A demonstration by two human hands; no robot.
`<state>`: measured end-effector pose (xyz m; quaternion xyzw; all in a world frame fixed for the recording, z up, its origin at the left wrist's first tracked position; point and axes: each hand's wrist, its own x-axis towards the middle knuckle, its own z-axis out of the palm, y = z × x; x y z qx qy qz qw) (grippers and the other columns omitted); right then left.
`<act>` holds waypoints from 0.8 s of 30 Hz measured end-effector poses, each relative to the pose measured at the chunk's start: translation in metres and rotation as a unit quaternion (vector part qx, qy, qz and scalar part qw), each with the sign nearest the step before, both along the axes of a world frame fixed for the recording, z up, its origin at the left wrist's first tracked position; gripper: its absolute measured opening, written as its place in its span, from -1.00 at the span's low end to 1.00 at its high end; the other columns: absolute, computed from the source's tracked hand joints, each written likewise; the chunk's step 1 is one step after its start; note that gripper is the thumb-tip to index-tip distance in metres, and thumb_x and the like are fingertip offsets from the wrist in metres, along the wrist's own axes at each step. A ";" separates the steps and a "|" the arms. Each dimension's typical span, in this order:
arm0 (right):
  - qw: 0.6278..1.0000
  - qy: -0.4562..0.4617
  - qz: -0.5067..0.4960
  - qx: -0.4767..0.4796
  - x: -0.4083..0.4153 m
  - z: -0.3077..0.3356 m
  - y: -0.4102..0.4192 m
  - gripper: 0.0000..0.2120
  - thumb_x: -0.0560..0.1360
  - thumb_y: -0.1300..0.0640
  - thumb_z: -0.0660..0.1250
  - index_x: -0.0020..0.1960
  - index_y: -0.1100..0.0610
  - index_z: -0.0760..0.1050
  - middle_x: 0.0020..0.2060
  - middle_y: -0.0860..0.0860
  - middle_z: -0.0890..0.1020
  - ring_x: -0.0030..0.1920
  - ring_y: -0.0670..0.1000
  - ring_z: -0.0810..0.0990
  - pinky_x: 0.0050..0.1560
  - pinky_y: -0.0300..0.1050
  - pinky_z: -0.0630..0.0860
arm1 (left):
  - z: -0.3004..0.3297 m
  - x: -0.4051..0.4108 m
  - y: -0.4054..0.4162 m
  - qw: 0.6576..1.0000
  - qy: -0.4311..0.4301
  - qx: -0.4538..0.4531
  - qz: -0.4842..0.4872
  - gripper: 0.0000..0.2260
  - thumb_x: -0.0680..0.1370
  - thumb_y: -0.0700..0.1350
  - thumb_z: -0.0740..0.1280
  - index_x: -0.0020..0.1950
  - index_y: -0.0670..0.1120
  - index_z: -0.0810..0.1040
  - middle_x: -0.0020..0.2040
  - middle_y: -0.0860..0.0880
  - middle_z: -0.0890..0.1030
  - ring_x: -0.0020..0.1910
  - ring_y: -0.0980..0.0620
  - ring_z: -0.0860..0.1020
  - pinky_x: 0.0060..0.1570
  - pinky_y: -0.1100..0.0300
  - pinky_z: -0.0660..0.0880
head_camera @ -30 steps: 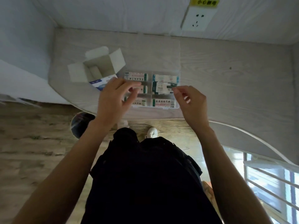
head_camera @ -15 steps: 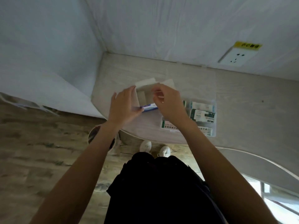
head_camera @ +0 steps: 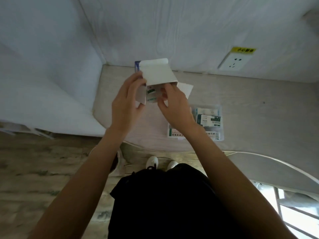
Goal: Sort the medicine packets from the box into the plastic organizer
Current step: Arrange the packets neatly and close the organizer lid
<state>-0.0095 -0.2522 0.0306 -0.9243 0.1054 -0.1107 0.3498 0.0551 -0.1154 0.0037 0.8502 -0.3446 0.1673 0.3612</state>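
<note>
My left hand (head_camera: 126,102) and right hand (head_camera: 174,105) flank the box (head_camera: 158,73), held above the table (head_camera: 259,109) near its back-left corner, w/ packets (head_camera: 151,94) inside the box's opening. The organizer (head_camera: 209,122) sits on the table to the right, near the front edge, part-hidden behind my right wrist. Wall socket (head_camera: 233,62) behind, far right.

Both bare forearms reach up and forward, wrists close together. Left hand (head_camera: 126,102) is curled in a sideways grip, thumb toward the right hand (head_camera: 174,104), whose fingertips (head_camera: 164,96) are pinched together, palm down.
</note>
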 end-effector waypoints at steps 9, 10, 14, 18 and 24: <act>0.984 0.019 0.098 -0.148 -0.013 0.008 0.003 -0.43 0.47 0.23 0.28 0.45 0.18 0.22 0.39 0.16 0.30 0.36 0.14 0.29 0.28 -0.06 0.33 | 0.016 -0.005 0.002 0.994 0.101 -0.027 0.026 -0.36 0.29 -0.11 0.55 0.29 -0.08 0.36 0.26 -0.03 0.48 0.17 0.13 0.44 -0.02 0.63 0.28; 0.980 0.030 0.097 -0.171 -0.011 0.008 0.004 -0.41 0.45 0.24 0.28 0.45 0.18 0.20 0.40 0.17 0.27 0.38 0.16 0.25 0.29 -0.03 0.32 | 0.018 -0.008 0.002 0.995 0.099 -0.023 0.021 -0.37 0.29 -0.10 0.55 0.29 -0.07 0.35 0.25 -0.03 0.48 0.16 0.11 0.45 -0.02 0.62 0.28; 0.942 0.126 0.142 -0.276 -0.001 0.009 0.004 -0.49 0.49 0.23 0.20 0.43 0.12 0.25 0.29 0.14 0.44 0.24 0.16 0.42 0.12 -0.03 0.40 | 0.023 -0.016 0.000 0.996 0.082 -0.016 0.020 -0.40 0.30 -0.08 0.53 0.27 -0.09 0.38 0.22 -0.03 0.50 0.14 0.11 0.46 -0.05 0.59 0.29; 0.942 0.022 0.135 -0.305 -0.011 0.012 0.004 -0.73 0.48 0.27 0.25 0.13 0.08 0.55 -0.08 0.06 0.63 -0.13 0.13 0.60 -0.27 -0.12 0.39 | 0.021 -0.014 0.006 0.993 0.107 -0.022 0.049 -0.37 0.29 -0.07 0.55 0.28 -0.10 0.39 0.23 -0.01 0.50 0.14 0.09 0.48 -0.06 0.41 0.34; 0.955 -0.162 0.066 -0.240 -0.026 0.008 0.000 -0.78 0.26 0.34 0.44 -0.16 0.09 0.63 -0.38 0.01 0.63 -0.46 0.08 0.56 -0.47 -0.25 0.40 | 0.015 -0.017 0.010 0.989 0.135 -0.015 0.058 -0.36 0.30 -0.06 0.53 0.31 -0.07 0.36 0.24 0.02 0.48 0.16 0.11 0.46 -0.08 0.55 0.29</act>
